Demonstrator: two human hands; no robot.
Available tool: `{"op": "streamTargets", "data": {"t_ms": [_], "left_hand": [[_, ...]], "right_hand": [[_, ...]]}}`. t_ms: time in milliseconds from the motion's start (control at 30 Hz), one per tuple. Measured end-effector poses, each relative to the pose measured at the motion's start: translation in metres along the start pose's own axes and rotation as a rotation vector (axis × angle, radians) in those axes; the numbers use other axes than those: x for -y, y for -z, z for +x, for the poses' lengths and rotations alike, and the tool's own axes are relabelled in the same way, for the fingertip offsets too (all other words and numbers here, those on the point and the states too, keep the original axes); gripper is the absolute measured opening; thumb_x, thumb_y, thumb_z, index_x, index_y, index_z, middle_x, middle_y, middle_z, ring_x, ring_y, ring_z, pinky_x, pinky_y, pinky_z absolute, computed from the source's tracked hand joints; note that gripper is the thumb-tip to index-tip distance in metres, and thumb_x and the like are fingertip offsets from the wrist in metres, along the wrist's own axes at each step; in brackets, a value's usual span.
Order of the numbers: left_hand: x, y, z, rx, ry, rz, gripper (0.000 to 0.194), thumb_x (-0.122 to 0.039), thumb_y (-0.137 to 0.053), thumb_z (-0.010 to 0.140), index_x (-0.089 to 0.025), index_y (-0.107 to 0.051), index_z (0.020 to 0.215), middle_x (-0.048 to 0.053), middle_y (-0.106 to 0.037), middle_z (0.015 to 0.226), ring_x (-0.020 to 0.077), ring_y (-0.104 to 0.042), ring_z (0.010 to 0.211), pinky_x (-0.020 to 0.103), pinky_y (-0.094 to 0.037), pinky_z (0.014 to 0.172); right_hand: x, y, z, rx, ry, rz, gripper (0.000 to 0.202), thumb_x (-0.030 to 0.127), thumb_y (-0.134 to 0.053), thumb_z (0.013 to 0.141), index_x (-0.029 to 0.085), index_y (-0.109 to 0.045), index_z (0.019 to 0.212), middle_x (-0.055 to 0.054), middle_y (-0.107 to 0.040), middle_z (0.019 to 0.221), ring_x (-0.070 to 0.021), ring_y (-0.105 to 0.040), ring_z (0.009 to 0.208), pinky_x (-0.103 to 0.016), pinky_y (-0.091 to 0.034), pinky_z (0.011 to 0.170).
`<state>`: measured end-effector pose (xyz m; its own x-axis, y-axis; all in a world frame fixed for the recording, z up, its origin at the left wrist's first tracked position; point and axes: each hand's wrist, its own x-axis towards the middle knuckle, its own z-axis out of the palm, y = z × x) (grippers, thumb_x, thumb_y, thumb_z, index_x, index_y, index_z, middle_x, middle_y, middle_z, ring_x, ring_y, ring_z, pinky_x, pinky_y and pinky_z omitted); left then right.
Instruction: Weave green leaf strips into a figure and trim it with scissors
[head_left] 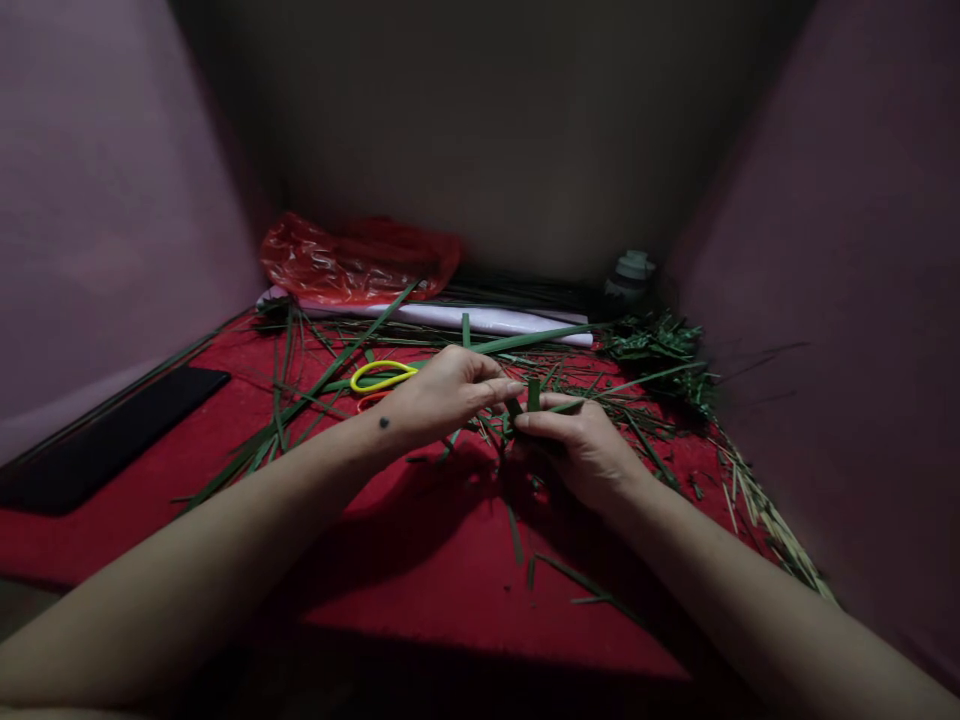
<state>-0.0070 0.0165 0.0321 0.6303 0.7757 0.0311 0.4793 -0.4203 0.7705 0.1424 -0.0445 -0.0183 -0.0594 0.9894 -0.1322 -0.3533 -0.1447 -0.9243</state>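
Observation:
Over the middle of the red table, my two hands meet at a small piece of green leaf strips (pixel 533 395). My left hand (pixel 457 390) is closed, thumb and fingers pinching a dark strip from the left side. My right hand (pixel 581 440) grips the piece from the right, its thumb and forefinger pressed on it. A short strip end sticks up between the hands. The lower part of the piece is in shadow and partly hidden by fingers. Just behind my left hand lie scissors with yellow (pixel 382 376) and red handles, their blades out of sight.
Long green leaf strips (pixel 330 370) and scraps litter the red tabletop (pixel 420 600). A red plastic bag (pixel 360 265), a white roll (pixel 487 320) and a bottle (pixel 630 275) stand along the back. A green bundle (pixel 660 345) sits right; a black flat object (pixel 112 435) lies left.

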Motion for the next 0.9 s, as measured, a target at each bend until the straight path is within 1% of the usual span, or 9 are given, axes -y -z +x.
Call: {"op": "streamTargets", "data": {"t_ms": [100, 167, 267, 367, 500, 633, 733, 800, 900], "left_hand": [[0.001, 0.001, -0.003, 0.056, 0.047, -0.020, 0.034, -0.041, -0.051, 0.076, -0.012, -0.067, 0.078, 0.001, -0.061, 0.065, 0.0101, -0.048, 0.055, 0.021, -0.034, 0.049], [0.001, 0.001, -0.004, 0.085, 0.060, -0.034, 0.032, -0.038, -0.052, 0.075, -0.012, -0.068, 0.080, 0.001, -0.061, 0.065, 0.0101, -0.048, 0.055, 0.021, -0.034, 0.049], [0.002, 0.000, -0.004, 0.118, 0.075, -0.056, 0.029, -0.036, -0.052, 0.075, -0.013, -0.069, 0.079, 0.001, -0.059, 0.064, 0.0095, -0.047, 0.055, 0.021, -0.034, 0.049], [0.003, 0.000, -0.004, 0.147, 0.115, -0.059, 0.030, -0.037, -0.052, 0.075, -0.013, -0.069, 0.078, 0.000, -0.055, 0.060, 0.0083, -0.043, 0.052, 0.020, -0.032, 0.047], [0.006, 0.000, -0.003, 0.183, 0.163, -0.092, 0.028, -0.036, -0.057, 0.070, -0.012, -0.069, 0.078, 0.000, -0.056, 0.059, 0.0077, -0.041, 0.050, 0.019, -0.030, 0.045], [0.009, -0.002, 0.000, 0.188, 0.215, -0.174, 0.020, -0.027, -0.061, 0.066, -0.013, -0.068, 0.078, 0.000, -0.060, 0.064, 0.0082, -0.045, 0.053, 0.019, -0.032, 0.048], [0.012, -0.005, 0.001, 0.175, 0.256, -0.229, 0.018, -0.026, -0.061, 0.064, -0.013, -0.066, 0.076, -0.001, -0.057, 0.059, 0.0071, -0.041, 0.049, 0.019, -0.029, 0.046], [0.014, -0.007, 0.002, 0.168, 0.262, -0.260, 0.017, -0.026, -0.062, 0.064, -0.012, -0.064, 0.073, -0.002, -0.054, 0.056, 0.0066, -0.039, 0.047, 0.019, -0.028, 0.045], [0.018, -0.009, 0.003, 0.175, 0.242, -0.261, 0.016, -0.028, -0.062, 0.065, -0.012, -0.061, 0.068, -0.002, -0.051, 0.055, 0.0066, -0.039, 0.046, 0.020, -0.027, 0.044]], "right_hand": [[-0.004, 0.001, 0.000, 0.020, -0.002, 0.000, 0.012, 0.020, -0.067, 0.062, 0.014, -0.064, 0.072, 0.002, -0.059, 0.057, -0.0083, -0.051, 0.047, -0.021, -0.037, 0.047], [-0.006, 0.002, 0.000, 0.034, -0.008, 0.005, 0.013, 0.021, -0.066, 0.063, 0.014, -0.065, 0.074, 0.002, -0.060, 0.059, -0.0083, -0.051, 0.047, -0.021, -0.037, 0.047], [-0.008, 0.003, -0.001, 0.026, 0.007, 0.003, 0.013, 0.020, -0.066, 0.064, 0.014, -0.065, 0.075, 0.001, -0.061, 0.061, -0.0087, -0.051, 0.049, -0.022, -0.038, 0.050], [-0.009, 0.005, -0.001, 0.017, 0.008, -0.021, 0.014, 0.018, -0.065, 0.064, 0.013, -0.065, 0.076, 0.000, -0.061, 0.062, -0.0089, -0.051, 0.051, -0.022, -0.038, 0.051], [-0.009, 0.008, -0.002, -0.001, -0.006, -0.066, 0.012, 0.020, -0.065, 0.064, 0.013, -0.065, 0.073, 0.001, -0.059, 0.059, -0.0087, -0.049, 0.049, -0.022, -0.036, 0.048], [-0.009, 0.010, -0.002, -0.015, -0.016, -0.110, 0.013, 0.024, -0.066, 0.064, 0.013, -0.062, 0.067, 0.002, -0.056, 0.052, -0.0080, -0.045, 0.044, -0.021, -0.030, 0.041], [-0.009, 0.010, -0.003, -0.012, -0.030, -0.123, 0.015, 0.027, -0.066, 0.065, 0.013, -0.063, 0.071, 0.002, -0.056, 0.051, -0.0081, -0.044, 0.042, -0.021, -0.029, 0.040], [-0.008, 0.010, -0.004, 0.002, -0.022, -0.137, 0.014, 0.026, -0.066, 0.065, 0.013, -0.064, 0.072, 0.002, -0.057, 0.053, -0.0079, -0.046, 0.044, -0.021, -0.031, 0.042], [-0.007, 0.010, -0.005, 0.033, -0.014, -0.157, 0.010, 0.022, -0.065, 0.065, 0.013, -0.063, 0.069, 0.002, -0.057, 0.054, -0.0065, -0.045, 0.044, -0.020, -0.030, 0.043]]}}
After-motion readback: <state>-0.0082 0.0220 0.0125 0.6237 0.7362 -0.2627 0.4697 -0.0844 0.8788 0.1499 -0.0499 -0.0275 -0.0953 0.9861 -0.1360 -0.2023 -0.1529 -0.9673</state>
